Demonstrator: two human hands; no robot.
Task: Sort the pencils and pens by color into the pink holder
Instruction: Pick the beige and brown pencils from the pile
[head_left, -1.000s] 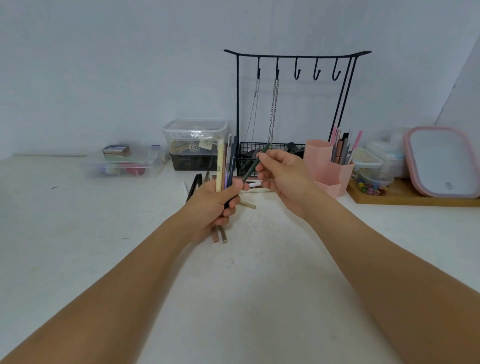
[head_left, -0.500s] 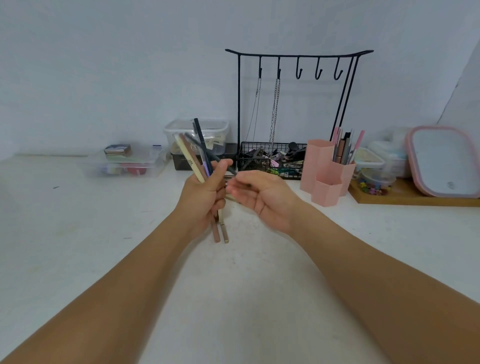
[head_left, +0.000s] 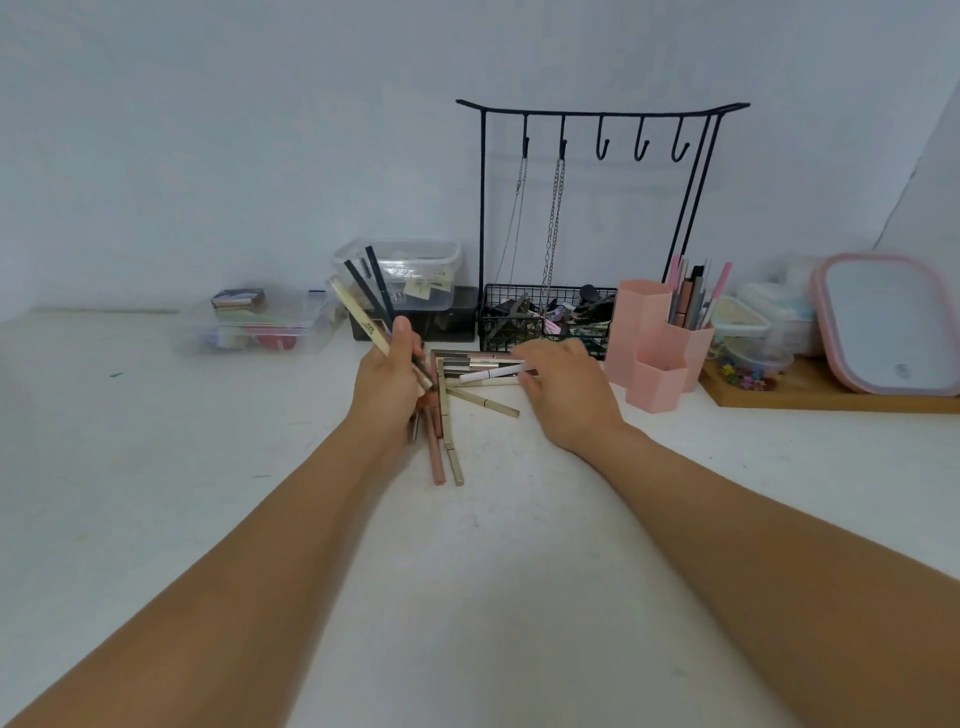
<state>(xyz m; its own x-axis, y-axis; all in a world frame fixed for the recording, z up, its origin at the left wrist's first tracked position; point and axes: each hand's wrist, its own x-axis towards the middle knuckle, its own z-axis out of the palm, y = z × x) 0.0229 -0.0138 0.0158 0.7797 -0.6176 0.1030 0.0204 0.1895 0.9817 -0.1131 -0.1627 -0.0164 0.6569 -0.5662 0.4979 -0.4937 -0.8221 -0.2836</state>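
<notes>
- My left hand (head_left: 387, 382) is clenched around a small bundle of pens (head_left: 363, 306): a cream one and two dark ones fan up and to the left out of my fist.
- My right hand (head_left: 563, 387) reaches into the loose pile of pens (head_left: 467, 374) on the white table (head_left: 493, 571). Its fingertips rest on a white pen (head_left: 491, 372), but I cannot tell whether they have closed on it yet.
- To do this step well, I think I should pinch that white pen near its middle and lift it straight up, so the beige ones lying beneath it don't roll.
- I'd keep the bundle sorted by shade in my left fist, so each group goes into one cup.
- The pink holder (head_left: 657, 345) stands just right of my right hand. Its far cup already holds several upright pens, while the two nearer cups look empty from here.
- A pink pen (head_left: 435, 452) and a beige one lie nearest me, partly under my left hand.
- Just behind the pile is a black wire basket (head_left: 540, 322) under a hook stand (head_left: 597, 111) with hanging chains (head_left: 553, 223); lifting too high and far could snag them.
- Clear boxes (head_left: 260, 325) sit far left and a pink-rimmed mirror (head_left: 883, 322) far right, both well out of my way.
</notes>
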